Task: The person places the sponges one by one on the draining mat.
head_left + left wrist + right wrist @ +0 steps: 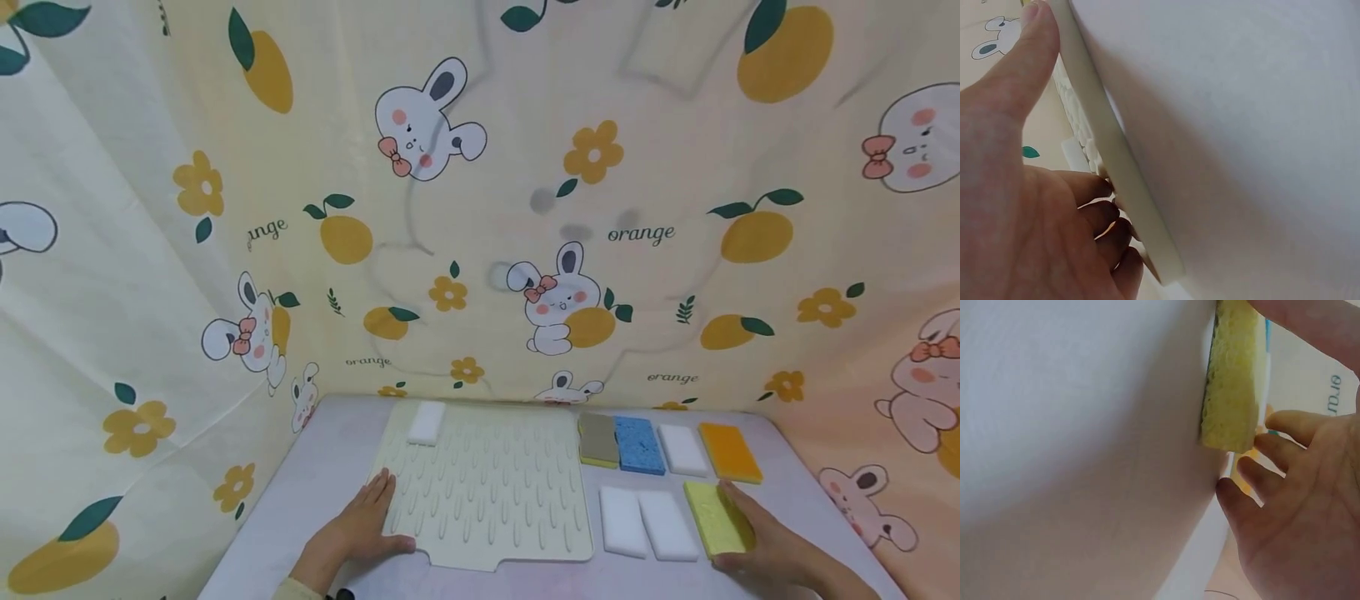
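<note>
one hand at the pale board, one at the yellow sponge

my left hand (360, 525), lower left of centre, is spread wide at the near left corner of the pale ridged board (495, 479), thumb at the front edge and fingertips at the left edge. my right hand (772, 537), at lower right, straddles the yellow sponge (712, 521), thumb by its near end, fingers by its far right corner; i cannot tell whether they pinch it. the sponge lies flat on the table (258, 508).

just left of it are two white blocks (667, 525) side by side. above them in the frame runs a row, left to right: a grey-topped sponge (599, 437), a blue sponge (639, 445), another white block (682, 450) and an orange sponge (731, 452). one more white piece (427, 422) rests on the board's upper left.
</note>
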Motion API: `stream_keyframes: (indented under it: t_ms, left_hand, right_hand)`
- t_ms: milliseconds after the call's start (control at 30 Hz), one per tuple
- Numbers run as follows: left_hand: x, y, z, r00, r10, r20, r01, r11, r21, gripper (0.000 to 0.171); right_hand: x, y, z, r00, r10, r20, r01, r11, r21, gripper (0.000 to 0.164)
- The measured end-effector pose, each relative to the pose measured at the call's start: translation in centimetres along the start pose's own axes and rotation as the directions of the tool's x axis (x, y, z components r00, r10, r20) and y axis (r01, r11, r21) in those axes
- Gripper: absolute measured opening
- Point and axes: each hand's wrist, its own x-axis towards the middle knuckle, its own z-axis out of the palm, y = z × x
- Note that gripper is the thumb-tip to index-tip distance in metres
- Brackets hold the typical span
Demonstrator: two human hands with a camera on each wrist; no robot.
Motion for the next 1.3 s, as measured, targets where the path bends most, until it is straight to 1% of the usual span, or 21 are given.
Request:
stream_keyframes:
  t_ms: [67,133,267,367,467,700,967,1100,1200,1300]
  left_hand:
    - [0.0,0.1,-0.1,1.000,-0.005,0.003,0.005,1.000,0.005,0.123]
    - [0.0,0.2,-0.2,1.000,-0.008,0.006,0.008,1.000,0.007,0.122]
    - [0.2,0.2,-0.1,1.000,-0.017,0.018,0.017,1.000,0.003,0.123]
    - [0.3,0.3,0.1,0.999,-0.028,0.031,0.028,1.000,-0.003,0.124]
    - [0.4,0.2,0.3,0.999,-0.035,0.040,0.035,0.999,-0.004,0.125]
    - [0.4,0.1,0.2,1.000,-0.024,0.011,0.024,1.000,0.012,0.124]
    - [0.5,0.1,0.2,1.000,-0.028,0.011,0.028,1.000,-0.001,0.124]
    - [0.5,0.2,0.2,0.999,-0.036,0.022,0.036,0.999,0.001,0.125]
    - [0.4,0.3,0.1,0.999,-0.044,0.029,0.044,0.999,0.007,0.125]
    - [0.4,0.4,0.0,0.999,-0.047,0.028,0.046,0.999,0.010,0.125]
  right_hand:
    - [0.1,0.2,0.1,1.000,0.016,0.018,-0.016,1.000,0.006,0.137]
    - [0.1,0.4,0.0,1.000,0.006,0.020,-0.006,1.000,-0.011,0.135]
    - [0.4,0.7,-0.2,0.999,-0.046,0.007,0.046,0.998,-0.050,0.130]
    - [0.5,1.0,-0.3,0.998,-0.070,0.006,0.070,0.996,-0.057,0.128]
    - [0.5,1.2,-0.2,0.998,-0.061,0.017,0.062,0.997,-0.050,0.128]
    - [0.8,1.4,-0.2,0.999,-0.043,0.010,0.043,0.998,-0.042,0.126]
    - [0.8,1.3,-0.6,0.998,-0.063,0.029,0.064,0.997,-0.048,0.122]
    - [0.6,1.3,-0.4,0.998,-0.061,0.014,0.062,0.996,-0.066,0.122]
    - [0.4,1.2,-0.4,0.997,-0.073,-0.008,0.073,0.994,-0.081,0.121]
    - [0.2,1.1,-0.5,0.997,-0.068,-0.036,0.064,0.993,-0.097,0.121]
